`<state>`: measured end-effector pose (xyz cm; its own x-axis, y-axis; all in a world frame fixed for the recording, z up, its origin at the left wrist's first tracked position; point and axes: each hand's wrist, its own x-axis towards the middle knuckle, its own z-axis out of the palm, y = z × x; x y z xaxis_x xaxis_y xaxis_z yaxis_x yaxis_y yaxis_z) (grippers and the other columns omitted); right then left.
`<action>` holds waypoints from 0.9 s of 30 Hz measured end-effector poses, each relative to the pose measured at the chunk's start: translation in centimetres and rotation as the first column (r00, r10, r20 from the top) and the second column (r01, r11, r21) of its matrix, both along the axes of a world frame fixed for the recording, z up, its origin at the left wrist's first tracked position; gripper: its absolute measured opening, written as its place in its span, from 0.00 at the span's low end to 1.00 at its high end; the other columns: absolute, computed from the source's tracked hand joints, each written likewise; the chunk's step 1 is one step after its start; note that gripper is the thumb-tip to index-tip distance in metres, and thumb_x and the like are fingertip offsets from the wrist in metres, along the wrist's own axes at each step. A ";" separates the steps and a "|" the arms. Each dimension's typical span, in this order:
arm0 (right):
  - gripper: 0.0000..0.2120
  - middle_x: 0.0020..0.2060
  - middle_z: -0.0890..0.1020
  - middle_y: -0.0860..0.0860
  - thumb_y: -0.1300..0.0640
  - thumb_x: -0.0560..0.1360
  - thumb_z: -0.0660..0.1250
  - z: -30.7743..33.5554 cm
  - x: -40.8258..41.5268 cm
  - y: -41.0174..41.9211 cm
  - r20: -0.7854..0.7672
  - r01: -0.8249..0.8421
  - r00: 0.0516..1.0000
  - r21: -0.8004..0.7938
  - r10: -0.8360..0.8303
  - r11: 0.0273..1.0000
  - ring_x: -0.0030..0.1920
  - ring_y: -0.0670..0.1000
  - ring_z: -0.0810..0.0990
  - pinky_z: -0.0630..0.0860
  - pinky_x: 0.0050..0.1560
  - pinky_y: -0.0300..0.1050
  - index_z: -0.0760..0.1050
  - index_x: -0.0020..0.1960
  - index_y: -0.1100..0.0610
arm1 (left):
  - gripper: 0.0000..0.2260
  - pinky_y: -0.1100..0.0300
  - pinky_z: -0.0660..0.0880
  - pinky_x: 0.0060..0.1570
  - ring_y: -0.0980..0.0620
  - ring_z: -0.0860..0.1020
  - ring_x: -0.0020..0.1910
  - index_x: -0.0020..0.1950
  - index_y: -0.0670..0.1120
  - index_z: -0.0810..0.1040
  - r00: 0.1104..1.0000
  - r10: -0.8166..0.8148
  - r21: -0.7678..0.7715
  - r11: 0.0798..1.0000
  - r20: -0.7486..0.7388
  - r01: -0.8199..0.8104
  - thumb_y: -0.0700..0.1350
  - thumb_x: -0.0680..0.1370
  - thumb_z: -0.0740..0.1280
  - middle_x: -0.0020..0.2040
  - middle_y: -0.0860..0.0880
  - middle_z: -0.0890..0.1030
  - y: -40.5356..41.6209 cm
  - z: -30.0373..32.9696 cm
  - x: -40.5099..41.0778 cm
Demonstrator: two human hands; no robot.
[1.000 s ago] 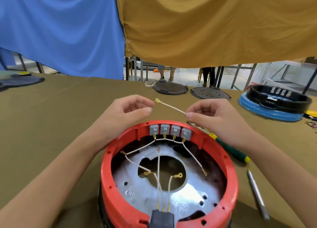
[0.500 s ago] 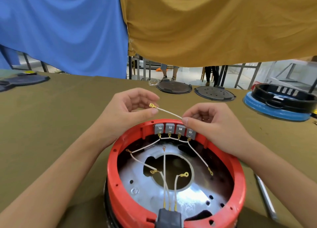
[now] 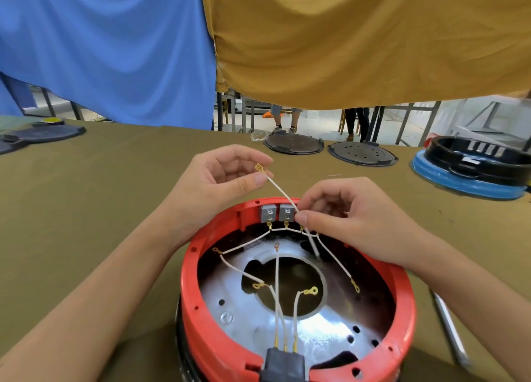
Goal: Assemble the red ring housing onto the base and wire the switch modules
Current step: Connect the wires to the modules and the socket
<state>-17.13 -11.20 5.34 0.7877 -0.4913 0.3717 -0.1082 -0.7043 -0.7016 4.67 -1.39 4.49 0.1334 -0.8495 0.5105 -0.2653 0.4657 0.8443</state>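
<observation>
From the head view, the red ring housing [image 3: 298, 318] sits near the viewer at centre, on a tabletop [image 3: 86, 209] covered in olive cloth, its open top showing a shiny metal base plate [image 3: 244, 309] inside. Grey switch modules [image 3: 277, 212] line the far inner wall of the ring, linked by short white wires [image 3: 280, 301] that also run across the plate to a black connector [image 3: 283, 364] at the near rim.

The left hand [image 3: 218, 180] hovers just beyond the ring's far left edge, thumb and forefinger pinching a loose white wire [image 3: 280, 191] just below its brass terminal [image 3: 259, 168]. The right hand [image 3: 353, 217] lies over the far right rim, fingers curled, thumb and forefinger pinching the same wire lower down, right beside the modules; the wire's free end hangs into the ring.

Farther off stand two dark round plates [image 3: 330, 148], and at far right a black ring on a blue base [image 3: 471, 168]. A slim metal tool [image 3: 448, 327] lies on the cloth at near right.
</observation>
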 end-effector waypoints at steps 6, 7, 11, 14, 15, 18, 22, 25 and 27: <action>0.16 0.34 0.84 0.54 0.52 0.81 0.62 0.2 0.0 0.1 0.072 0.012 0.997 0.056 -0.016 0.998 0.34 0.58 0.80 0.77 0.38 0.50 0.82 0.44 0.60 | 0.08 0.63 0.77 0.47 0.55 0.80 0.41 0.49 0.53 0.80 0.998 -0.013 0.042 0.999 -0.065 0.016 0.49 0.72 0.74 0.45 0.48 0.85 0.0 0.1 0.2; 0.16 0.34 0.84 0.55 0.53 0.82 0.61 0.2 0.0 0.1 0.083 0.021 0.996 0.074 -0.028 0.997 0.34 0.58 0.79 0.77 0.38 0.51 0.82 0.44 0.60 | 0.07 0.64 0.76 0.46 0.55 0.80 0.40 0.48 0.53 0.80 0.997 -0.017 0.050 0.999 -0.071 0.021 0.49 0.72 0.74 0.45 0.48 0.85 0.0 0.1 0.2; 0.14 0.34 0.84 0.56 0.55 0.82 0.61 0.3 0.0 0.1 0.101 0.035 0.994 0.100 -0.045 0.994 0.33 0.51 0.79 0.77 0.36 0.44 0.82 0.46 0.61 | 0.03 0.65 0.77 0.45 0.57 0.79 0.39 0.46 0.53 0.81 0.996 -0.015 0.097 0.995 -0.084 0.023 0.45 0.74 0.73 0.45 0.48 0.86 -0.1 -0.1 0.2; 0.10 0.35 0.84 0.55 0.58 0.81 0.63 0.7 -0.1 0.1 0.099 0.031 0.994 0.085 -0.039 0.996 0.33 0.50 0.80 0.77 0.38 0.40 0.82 0.47 0.61 | 0.03 0.65 0.78 0.45 0.57 0.79 0.39 0.46 0.53 0.82 0.996 -0.017 0.117 0.993 -0.087 0.027 0.46 0.74 0.73 0.45 0.47 0.86 0.0 0.0 0.2; 0.09 0.35 0.84 0.55 0.59 0.80 0.64 0.8 -0.2 0.1 0.101 0.028 0.994 0.078 -0.036 0.997 0.33 0.49 0.80 0.77 0.38 0.39 0.82 0.48 0.60 | 0.03 0.65 0.78 0.45 0.57 0.79 0.39 0.46 0.53 0.82 0.995 -0.015 0.120 0.992 -0.096 0.027 0.47 0.73 0.74 0.46 0.47 0.86 -0.1 0.0 0.2; 0.04 0.36 0.85 0.54 0.62 0.78 0.68 1.4 -0.2 0.3 0.147 0.012 0.989 0.067 -0.022 0.998 0.34 0.46 0.80 0.77 0.39 0.35 0.82 0.49 0.60 | 0.06 0.64 0.76 0.45 0.56 0.79 0.39 0.45 0.52 0.83 0.988 -0.007 0.127 0.992 -0.154 0.027 0.50 0.70 0.75 0.46 0.47 0.86 -0.1 0.0 0.3; 0.06 0.40 0.84 0.52 0.62 0.75 0.72 1.1 0.2 1.1 0.148 -0.014 0.989 0.001 0.014 1.000 0.41 0.51 0.83 0.81 0.47 0.47 0.81 0.52 0.56 | 0.07 0.60 0.76 0.46 0.55 0.76 0.38 0.44 0.52 0.84 0.988 0.018 0.151 0.988 -0.151 0.005 0.52 0.70 0.75 0.46 0.46 0.86 -0.2 0.0 0.3; 0.11 0.42 0.83 0.48 0.63 0.75 0.72 0.6 0.5 1.7 0.080 -0.033 0.996 -0.084 0.040 0.996 0.42 0.52 0.81 0.78 0.48 0.54 0.80 0.55 0.52 | 0.07 0.58 0.77 0.47 0.54 0.76 0.38 0.44 0.52 0.84 0.989 0.021 0.158 0.987 -0.150 0.003 0.52 0.69 0.76 0.45 0.47 0.86 -0.1 0.0 0.4; 0.16 0.44 0.83 0.45 0.65 0.75 0.71 0.6 0.5 1.8 0.070 -0.050 0.996 -0.159 0.062 0.986 0.42 0.51 0.80 0.78 0.47 0.50 0.79 0.58 0.49 | 0.06 0.60 0.77 0.45 0.54 0.76 0.37 0.43 0.52 0.85 0.990 0.017 0.165 0.986 -0.137 0.006 0.51 0.70 0.77 0.43 0.48 0.86 -0.1 -0.1 0.3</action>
<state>-16.64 -9.36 5.92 0.7797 -0.3782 0.4991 -0.0174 -0.8098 -0.5865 5.00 -1.52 4.41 0.1972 -0.9196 0.3398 -0.1430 0.3159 0.9380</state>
